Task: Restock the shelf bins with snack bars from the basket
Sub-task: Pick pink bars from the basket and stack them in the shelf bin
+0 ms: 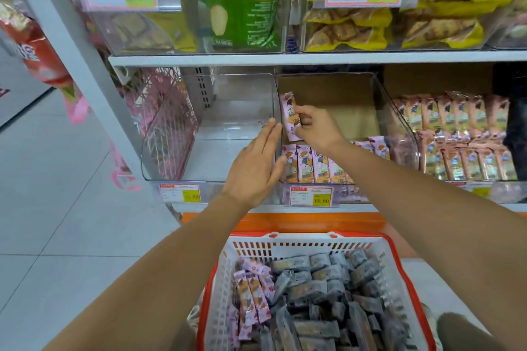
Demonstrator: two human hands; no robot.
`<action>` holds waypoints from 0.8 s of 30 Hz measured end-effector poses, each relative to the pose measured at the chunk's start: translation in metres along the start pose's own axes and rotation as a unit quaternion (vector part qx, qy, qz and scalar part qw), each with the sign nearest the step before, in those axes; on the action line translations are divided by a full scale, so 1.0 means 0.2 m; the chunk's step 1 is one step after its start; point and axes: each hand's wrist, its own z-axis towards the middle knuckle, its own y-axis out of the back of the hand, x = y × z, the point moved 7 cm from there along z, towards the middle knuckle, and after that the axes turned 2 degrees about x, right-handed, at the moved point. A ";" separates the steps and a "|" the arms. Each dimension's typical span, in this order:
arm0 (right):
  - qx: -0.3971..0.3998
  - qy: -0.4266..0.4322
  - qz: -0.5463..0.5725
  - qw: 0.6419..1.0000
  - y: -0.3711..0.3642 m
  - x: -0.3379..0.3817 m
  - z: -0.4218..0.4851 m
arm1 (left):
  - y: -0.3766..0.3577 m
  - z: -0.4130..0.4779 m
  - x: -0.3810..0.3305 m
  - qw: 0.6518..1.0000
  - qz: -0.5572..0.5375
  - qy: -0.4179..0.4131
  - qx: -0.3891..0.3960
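Observation:
My right hand [315, 127] pinches a pink snack bar [290, 115] upright inside the middle clear bin [399, 122], against its left wall. A row of pink bars [312, 168] stands along that bin's front. My left hand [256, 167] is flat with straight fingers against the divider between the middle bin and the empty left bin [176, 151]. Below, the red-and-white basket [285, 245] holds several grey bars [333, 293] and a few pink bars [252, 291].
The right bin holds several peach-coloured bars [462, 137]. Price tags [310, 196] hang on the shelf's front edge. The upper shelf carries clear bins of green and yellow snack bags [239, 3]. A pink wire rack [165, 111] stands left of the bins; tiled floor spreads left.

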 end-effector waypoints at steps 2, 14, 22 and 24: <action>0.010 0.006 -0.072 0.997 -0.02 0.01 0.03 | 0.01 0.00 0.00 1.000 -0.001 0.004 -0.001; 0.064 0.028 -0.072 0.995 -0.03 0.03 -0.05 | 0.01 -0.01 -0.01 1.000 -0.007 0.023 0.008; -0.086 0.174 0.006 0.981 0.06 0.21 -0.44 | 0.13 -0.24 -0.02 0.994 0.071 0.019 -0.080; -0.067 0.194 0.020 0.978 -0.01 0.23 -0.59 | 0.14 -0.38 0.00 0.987 0.090 0.039 -0.125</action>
